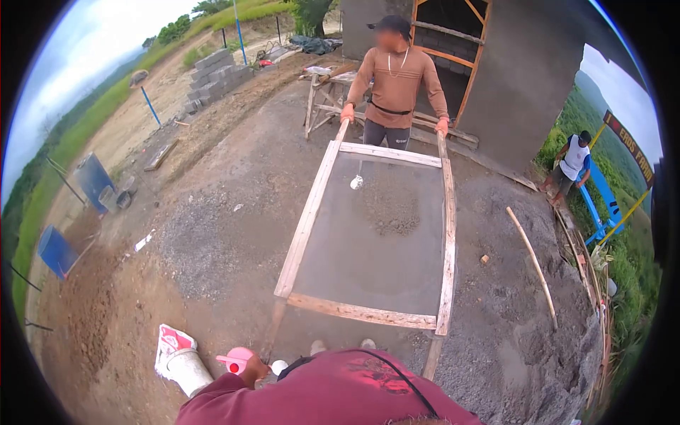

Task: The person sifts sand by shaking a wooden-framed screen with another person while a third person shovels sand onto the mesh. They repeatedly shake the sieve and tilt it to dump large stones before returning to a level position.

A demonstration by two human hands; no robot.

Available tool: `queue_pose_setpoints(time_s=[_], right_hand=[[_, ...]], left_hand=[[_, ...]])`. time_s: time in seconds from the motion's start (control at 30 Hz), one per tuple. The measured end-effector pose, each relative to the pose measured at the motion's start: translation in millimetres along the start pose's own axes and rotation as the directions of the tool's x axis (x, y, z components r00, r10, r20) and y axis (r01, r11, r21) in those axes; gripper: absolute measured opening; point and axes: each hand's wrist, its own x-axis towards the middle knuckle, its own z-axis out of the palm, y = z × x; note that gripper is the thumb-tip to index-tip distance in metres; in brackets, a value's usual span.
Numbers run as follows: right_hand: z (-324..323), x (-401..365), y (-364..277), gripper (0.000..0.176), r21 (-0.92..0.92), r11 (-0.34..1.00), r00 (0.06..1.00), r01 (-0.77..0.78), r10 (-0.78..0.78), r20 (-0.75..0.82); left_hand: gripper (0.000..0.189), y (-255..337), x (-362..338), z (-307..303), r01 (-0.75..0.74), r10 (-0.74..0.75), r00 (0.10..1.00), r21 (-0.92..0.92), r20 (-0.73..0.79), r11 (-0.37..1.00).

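A screen sieve with a wooden frame stretches out in front of me, with a small heap of damp grey sand on its mesh. Its near-left handle runs down to my left hand, which is closed at its end; the fingers are partly hidden. A pink plastic piece with a red part overlaps that hand. My right hand is out of sight below my maroon shirt, where the near-right handle disappears. Opposite, a person in orange gloves grips the two far handles.
A white bucket and a red-and-white sack lie at lower left. Blue drums stand farther left. On the right are a gravel pile, a loose pole and another person by the edge.
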Motion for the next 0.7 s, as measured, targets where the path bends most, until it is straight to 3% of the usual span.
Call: queue_pose_setpoints(time_s=[0.03,0.1,0.13,0.17,0.2,0.23,0.27,0.3,0.33,0.37,0.43,0.53,0.57,0.6,0.63,0.67,0.7], right_hand=[[2.9,4.9,-2.3,0.042,-0.013,1.0,1.0,0.006,-0.006,0.003],[8.2,33.6,-12.1,0.043,-0.054,0.994,0.996,0.091,-0.09,0.019],[13.1,64.2,-13.5,0.044,-0.093,0.979,0.983,0.182,-0.179,0.036],[11.7,92.8,-29.8,0.045,-0.147,0.949,0.96,0.28,-0.276,0.049],[8.0,125.3,-50.7,0.046,-0.19,0.91,0.93,0.367,-0.363,0.058],[-35.4,65.2,-149.4,0.045,0.079,0.995,0.997,0.067,-0.065,-0.034],[-42.6,115.1,-166.4,0.046,0.097,0.984,0.988,0.15,-0.148,-0.035],[-61.0,144.7,-195.8,0.043,0.207,0.968,0.99,0.141,-0.144,-0.002],[-89.1,138.5,-234.9,0.023,0.385,0.91,0.986,0.151,-0.168,0.012],[-120.8,123.7,-271.1,0.032,0.411,0.896,0.981,0.169,-0.195,0.022],[-159.2,94.9,-322.8,0.029,0.381,0.917,0.991,0.118,-0.13,0.006],[-137.2,142.5,-277.8,0.024,0.326,0.934,0.987,0.145,-0.161,0.021],[-125.0,111.9,-255.6,0.032,0.242,0.957,0.987,0.161,-0.152,-0.055],[-96.4,120.1,-204.9,0.036,0.148,0.961,0.97,0.234,-0.22,-0.107],[-64.9,127.5,-150.4,0.036,-0.019,0.949,0.941,0.314,-0.314,-0.125],[-37.5,111.4,-102.4,0.035,-0.031,0.973,0.954,0.228,-0.23,-0.191],[-35.0,58.0,-89.2,0.034,0.176,0.982,0.998,0.065,-0.064,-0.01]], left_hand=[[0.044,20.5,-26.8,-19.3,0.117,-0.12,0.993,-0.118,-0.019,0.986],[0.042,-1.1,41.5,2.6,-0.155,0.124,0.986,0.347,0.108,0.925],[0.04,39.8,35.6,-26.8,0.041,-0.053,0.993,0.108,0.106,0.993],[0.039,77.6,33.6,-55.0,0.027,-0.036,0.995,0.09,0.092,0.996],[0.038,100.9,46.3,-70.0,0.002,0.009,0.998,-0.16,0.068,0.987],[0.036,119.9,85.8,-82.0,-0.049,0.05,0.997,-0.021,0.064,0.999],[0.029,152.2,93.0,-108.2,-0.073,0.051,0.993,-0.226,-0.104,0.971],[0.032,164.0,141.3,-115.1,-0.144,0.125,0.978,-0.104,-0.167,0.984],[0.032,207.6,122.2,-154.7,-0.137,0.119,0.978,-0.099,-0.173,0.986],[0.027,235.8,119.7,-178.7,-0.106,0.072,0.965,-0.124,-0.252,0.987],[0.024,258.2,138.2,-208.3,-0.087,0.086,0.993,-0.007,-0.075,0.996],[0.022,236.1,125.0,-173.9,-0.128,0.13,0.985,0.021,-0.118,0.992],[0.025,186.9,173.7,-113.5,-0.247,0.254,0.964,0.092,-0.078,0.965],[0.029,174.6,127.5,-93.4,-0.089,0.075,0.992,-0.144,-0.105,0.985],[0.033,123.0,143.2,-36.6,-0.082,0.056,0.983,-0.145,-0.174,0.986],[0.034,84.7,125.9,1.0,-0.096,0.07,0.949,-0.068,-0.308,0.993],[0.045,77.0,77.1,-10.3,0.08,-0.078,0.996,-0.053,0.032,0.995]])
